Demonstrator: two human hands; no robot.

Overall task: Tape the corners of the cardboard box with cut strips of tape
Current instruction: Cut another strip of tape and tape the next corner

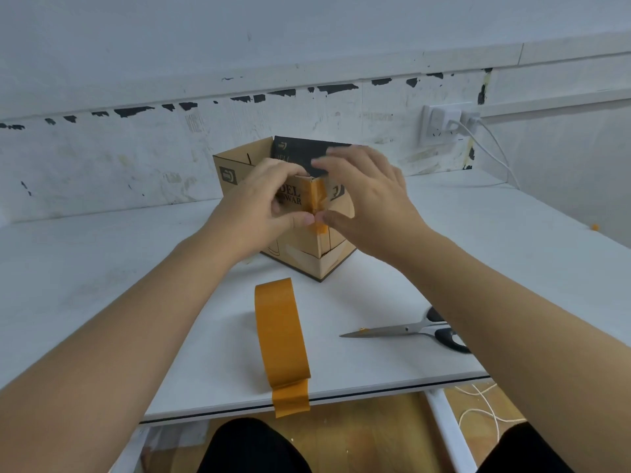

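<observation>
An open brown cardboard box [309, 254] stands on the white table [478, 240] with one vertical corner turned toward me. An orange tape strip [317, 196] runs down that corner from the top edge. My left hand [263, 199] rests on the box's left face, thumb pressing the strip's lower end. My right hand [368, 196] lies over the right face and top edge, thumb meeting the left thumb on the tape. The orange tape roll [280, 332] stands on edge close to me, its loose end hanging over the table's front edge.
Scissors [409, 331] with black handles lie shut to the right of the roll. A wall socket with plugs and a white cable [444, 122] is at the back right. The wall runs just behind the box. My knees show under the table's front edge.
</observation>
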